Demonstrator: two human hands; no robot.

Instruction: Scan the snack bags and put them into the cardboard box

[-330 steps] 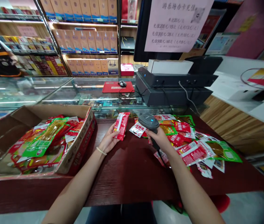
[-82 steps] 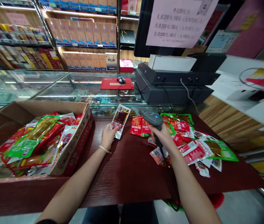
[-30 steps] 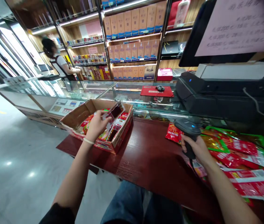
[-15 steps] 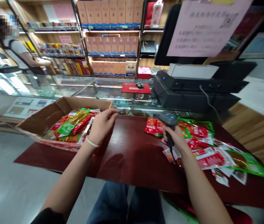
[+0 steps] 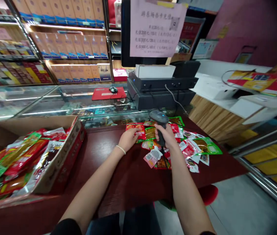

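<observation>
My left hand is at the near left corner of a red snack packet, with its fingers bent over the packet and closed on it. The packet lies at the left end of a loose pile of snack packets on the dark red table. In my right hand is a black barcode scanner, gripped by its handle above the pile. A small blue light shows on the scanner's head, and its cable hangs down over the packets.
An open cardboard box with red and green packets stands at the left. Behind the table runs a glass counter with a mouse on a red mat. A monitor bearing a pink paper sign stands above black equipment.
My left hand has moved from beside the box to the red snack packet. The scanner stays in my right hand over the pile. The view has turned right.
</observation>
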